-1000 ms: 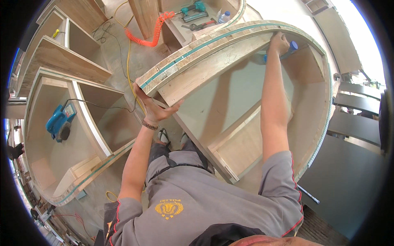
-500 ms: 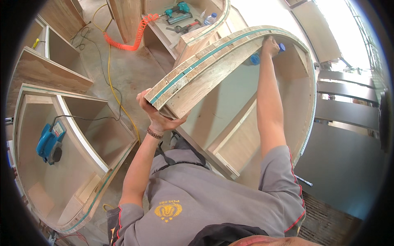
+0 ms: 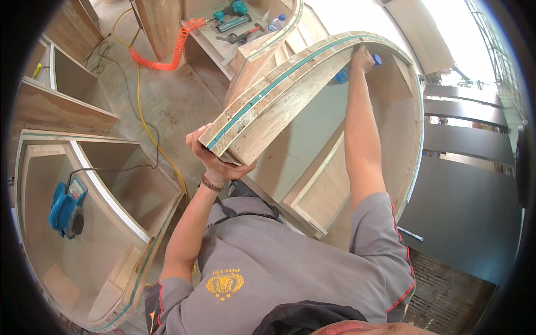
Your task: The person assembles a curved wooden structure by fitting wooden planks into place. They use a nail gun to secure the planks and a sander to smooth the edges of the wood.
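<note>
A curved, unfinished wooden cabinet with a green strip along its edge stands tilted in front of me. My left hand wraps round the near left end of its thick curved rim, thumb to the right under the corner. At the far end, my right hand grips the inside of the same rim, arm reaching across the open interior; its fingertips are partly hidden. Beside that hand are a blue round lid and a clear blue bottle.
Another curved cabinet at left holds a blue power sander. A third one behind carries a teal nail gun, a hammer and a water bottle. An orange coiled hose and yellow hose cross there. Dark panels stand right.
The view has shifted slightly, so the surroundings sit a little further left. Both hands keep their hold, and the near left end of the rim appears slightly lower.
</note>
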The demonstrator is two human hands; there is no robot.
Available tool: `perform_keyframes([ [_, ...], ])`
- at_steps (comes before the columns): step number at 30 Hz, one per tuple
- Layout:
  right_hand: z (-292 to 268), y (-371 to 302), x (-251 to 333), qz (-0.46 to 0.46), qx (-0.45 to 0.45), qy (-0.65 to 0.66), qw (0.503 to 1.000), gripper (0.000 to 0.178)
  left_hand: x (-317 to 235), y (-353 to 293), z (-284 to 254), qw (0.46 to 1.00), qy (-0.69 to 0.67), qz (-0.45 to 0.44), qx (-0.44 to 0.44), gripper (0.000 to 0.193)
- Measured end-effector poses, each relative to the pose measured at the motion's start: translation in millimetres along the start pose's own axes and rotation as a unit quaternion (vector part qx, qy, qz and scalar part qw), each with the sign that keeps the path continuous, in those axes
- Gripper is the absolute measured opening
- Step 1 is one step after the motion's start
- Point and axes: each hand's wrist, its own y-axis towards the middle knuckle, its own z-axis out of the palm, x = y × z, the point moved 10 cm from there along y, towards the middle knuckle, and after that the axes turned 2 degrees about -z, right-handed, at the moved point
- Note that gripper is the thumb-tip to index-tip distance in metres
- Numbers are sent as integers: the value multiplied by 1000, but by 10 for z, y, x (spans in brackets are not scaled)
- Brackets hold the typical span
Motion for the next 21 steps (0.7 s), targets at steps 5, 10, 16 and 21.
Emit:
perform_keyframes([
  [5, -91, 51, 14, -15, -5, -37, 999, 44, -107, 102, -55, 999, -25, 2, -43, 113],
  [10, -87, -41, 40, 14, 3, 1, 1000, 45, -94, 110, -54, 1000, -9, -15, -23, 117],
  [16, -106, -86, 65, 7, 6, 1, 1000, 46, -27, 38, 11, 1000, 0, -13, 5, 129],
  [21, -110, -158, 142, 19, 18, 8, 1000, 43, 9, 41, 5, 999, -30, -35, -9, 123],
])
